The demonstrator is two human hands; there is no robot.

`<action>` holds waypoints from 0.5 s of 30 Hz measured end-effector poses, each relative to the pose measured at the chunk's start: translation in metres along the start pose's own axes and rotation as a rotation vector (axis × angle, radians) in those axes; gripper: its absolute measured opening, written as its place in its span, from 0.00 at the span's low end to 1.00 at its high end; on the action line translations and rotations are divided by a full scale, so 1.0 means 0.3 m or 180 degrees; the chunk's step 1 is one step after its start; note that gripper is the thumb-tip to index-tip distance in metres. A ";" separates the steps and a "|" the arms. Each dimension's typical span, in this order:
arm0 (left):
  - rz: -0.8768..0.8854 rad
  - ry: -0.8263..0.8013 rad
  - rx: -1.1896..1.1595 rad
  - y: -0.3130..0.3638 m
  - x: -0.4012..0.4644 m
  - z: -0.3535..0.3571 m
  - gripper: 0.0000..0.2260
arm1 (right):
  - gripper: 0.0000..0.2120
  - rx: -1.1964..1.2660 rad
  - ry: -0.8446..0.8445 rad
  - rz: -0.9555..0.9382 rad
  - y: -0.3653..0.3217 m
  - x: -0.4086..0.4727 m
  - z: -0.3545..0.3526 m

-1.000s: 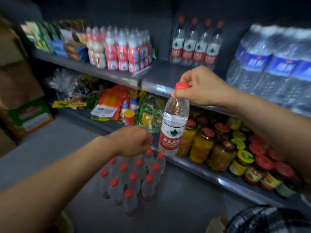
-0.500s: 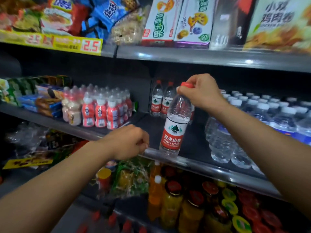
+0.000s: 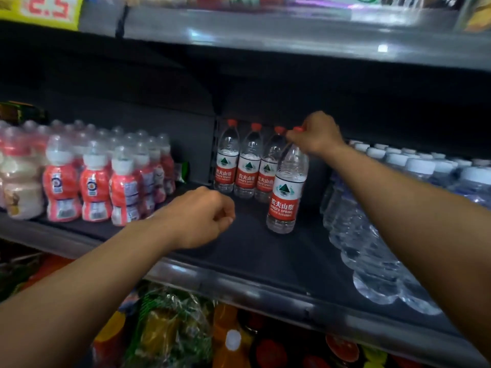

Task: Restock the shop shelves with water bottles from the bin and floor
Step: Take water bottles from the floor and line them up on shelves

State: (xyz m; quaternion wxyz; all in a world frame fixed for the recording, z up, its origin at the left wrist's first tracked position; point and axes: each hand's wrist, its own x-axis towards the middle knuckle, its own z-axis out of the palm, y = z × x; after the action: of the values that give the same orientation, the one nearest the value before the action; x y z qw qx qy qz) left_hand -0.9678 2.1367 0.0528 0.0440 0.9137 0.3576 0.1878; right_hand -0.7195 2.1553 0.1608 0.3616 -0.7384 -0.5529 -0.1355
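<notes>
Water bottle (image 3: 285,192), seemingly full, gripped by right hand (image 3: 316,135).

The middle shelf (image 3: 265,251) has a bare dark strip running from its front lip back to a row of three red-capped bottles (image 3: 247,166) at the rear wall. Small pink drink bottles (image 3: 93,181) wall off the left, white-capped water packs (image 3: 372,235) the right. The held bottle (image 3: 285,192) stands in this gap, and the upper shelf (image 3: 292,30) limits headroom.
</notes>
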 end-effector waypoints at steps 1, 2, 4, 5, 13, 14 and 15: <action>0.0002 0.0005 -0.0027 -0.011 0.018 0.014 0.06 | 0.13 -0.0037 -0.0031 0.0018 0.014 0.027 0.019; 0.0010 0.0014 -0.0039 -0.021 0.034 0.027 0.05 | 0.13 -0.0088 -0.0060 0.0036 0.028 0.049 0.038; 0.0014 0.0036 -0.0057 -0.040 0.060 0.052 0.05 | 0.15 -0.0207 -0.0097 0.0065 0.052 0.091 0.075; 0.0007 0.0031 -0.0074 -0.049 0.070 0.064 0.05 | 0.15 -0.0250 -0.0105 0.0077 0.063 0.109 0.091; -0.0061 -0.0024 -0.0072 -0.116 0.125 0.123 0.04 | 0.16 -0.0435 -0.0142 0.0235 0.110 0.232 0.153; -0.0069 -0.0024 -0.0092 -0.121 0.128 0.127 0.05 | 0.16 -0.0478 -0.0169 0.0228 0.114 0.241 0.158; -0.0074 -0.0017 -0.0109 -0.125 0.131 0.131 0.05 | 0.17 -0.0515 -0.0193 0.0224 0.118 0.249 0.160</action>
State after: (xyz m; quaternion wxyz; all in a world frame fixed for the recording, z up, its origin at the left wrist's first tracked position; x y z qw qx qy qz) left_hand -0.9504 2.1929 0.0207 0.0628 0.9091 0.3649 0.1909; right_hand -0.6703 2.2373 0.1585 0.2883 -0.7879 -0.5246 -0.1445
